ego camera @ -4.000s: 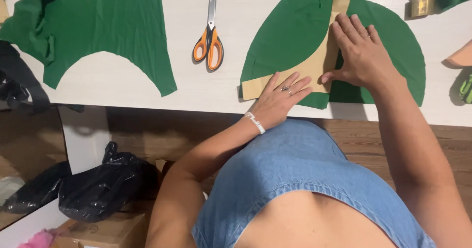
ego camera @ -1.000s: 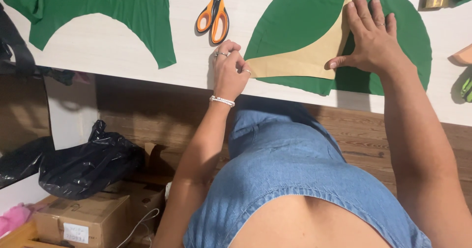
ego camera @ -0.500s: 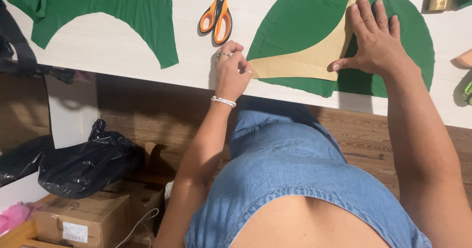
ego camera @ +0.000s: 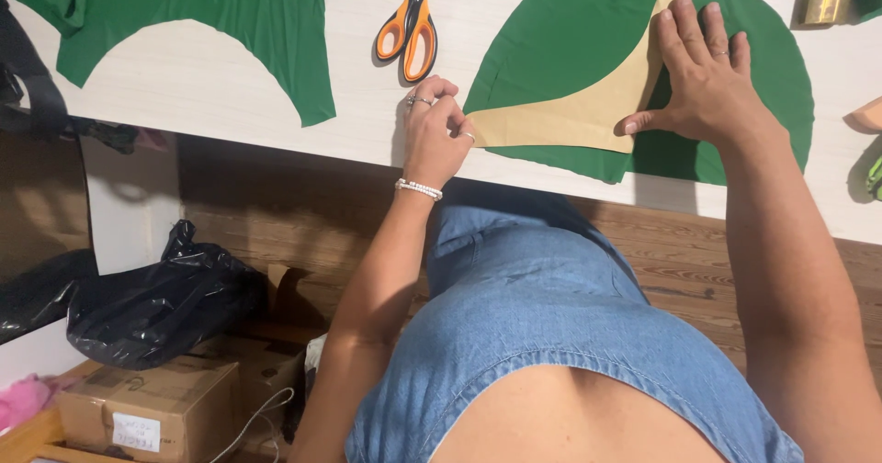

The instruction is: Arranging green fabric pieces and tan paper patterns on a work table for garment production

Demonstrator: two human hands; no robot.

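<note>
A tan paper pattern lies on a curved piece of green fabric on the pale table. My right hand rests flat with fingers spread, pressing the pattern's right end and the fabric. My left hand sits at the pattern's pointed left tip with its fingers curled together, thumb and forefinger touching the tip. Whether it holds anything small is hidden. Orange-handled scissors lie shut just above my left hand.
Another green fabric piece with a curved cut lies at the left of the table. A brass padlock sits at the top right. Below the table edge are a black plastic bag and a cardboard box on a wooden floor.
Four seconds ago my left hand lay flat on the pattern's lower corner; it has moved left to the pointed tip and curled. Over the last second both hands stay almost still.
</note>
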